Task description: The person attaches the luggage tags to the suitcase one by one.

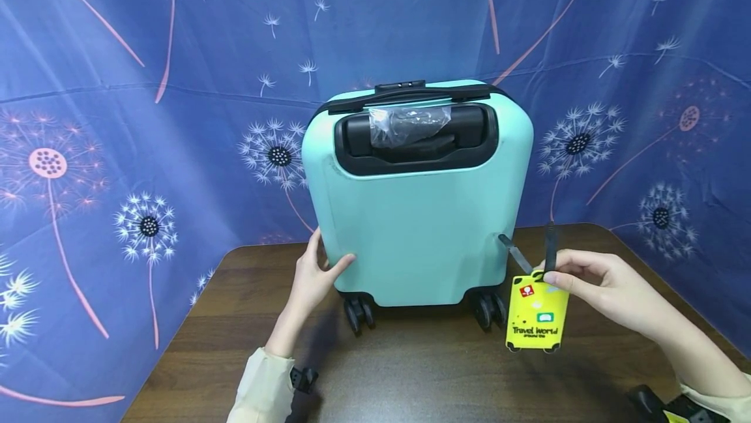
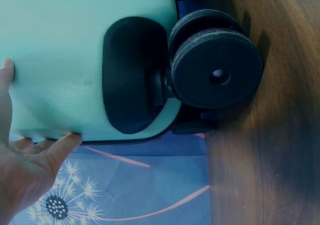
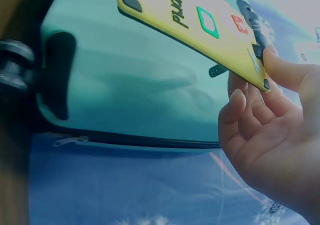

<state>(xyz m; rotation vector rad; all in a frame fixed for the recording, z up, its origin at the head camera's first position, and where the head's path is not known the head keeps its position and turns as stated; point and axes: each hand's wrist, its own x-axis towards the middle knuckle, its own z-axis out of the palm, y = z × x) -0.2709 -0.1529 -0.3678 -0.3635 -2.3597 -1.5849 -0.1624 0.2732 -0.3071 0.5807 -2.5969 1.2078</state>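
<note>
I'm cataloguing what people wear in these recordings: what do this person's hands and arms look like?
The left hand and right hand are ungloved. The left sleeve and right sleeve are pale cream. A small black left device shows by the left sleeve; the right device, also black, bears a yellow patch.

From my end, I take this place for an improvised recording corner, though I cannot tell what building it belongs to. A blue fabric backdrop printed with white and pink dandelions (image 1: 205,149) hangs behind and to both sides, its creases and folds showing, and hides the room beyond. Before it stands a brown wood-grain table with rounded far corners (image 1: 411,371). I also see small black wrist-worn devices (image 1: 304,379) beside pale cream sleeves (image 1: 263,387), which suit such a set-up.
</note>
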